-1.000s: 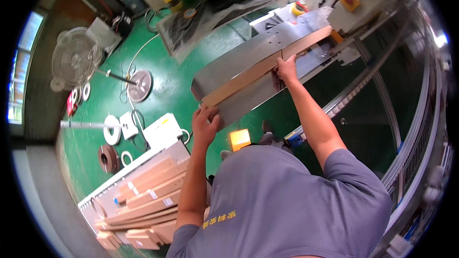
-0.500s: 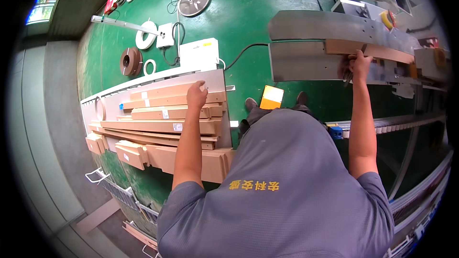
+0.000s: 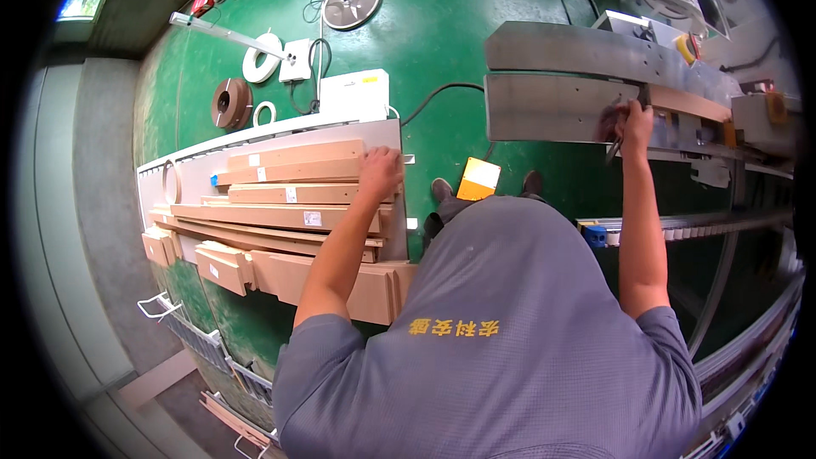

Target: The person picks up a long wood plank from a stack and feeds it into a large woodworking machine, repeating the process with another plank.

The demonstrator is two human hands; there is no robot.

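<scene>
My left hand (image 3: pixel 381 172) is curled over the right ends of the wooden strips (image 3: pixel 293 172) lying stacked on a pale table at the left, gripping the end of one. My right hand (image 3: pixel 634 125) is closed around a slim dark tool (image 3: pixel 614 150) whose end pokes out below the fingers; its kind is unclear. That hand is over the near edge of the metal machine bed (image 3: pixel 557 109). Just right of its fingertips, another wooden strip (image 3: pixel 690 104) lies along the bed, its right end reaching the machine head (image 3: pixel 761 119).
A yellow foot pedal (image 3: pixel 478 178) rests on the green floor between my shoes. A white box (image 3: pixel 353 95) stands behind the pale table (image 3: pixel 387 133), with rolls of edging (image 3: pixel 231 104) beyond. A black cable (image 3: pixel 438 92) crosses the floor. A roller rail (image 3: pixel 680 225) runs at the right.
The strip on the machine bed has slid right, away from my right hand. My left hand has moved right and slightly down, onto the ends of the stacked strips.
</scene>
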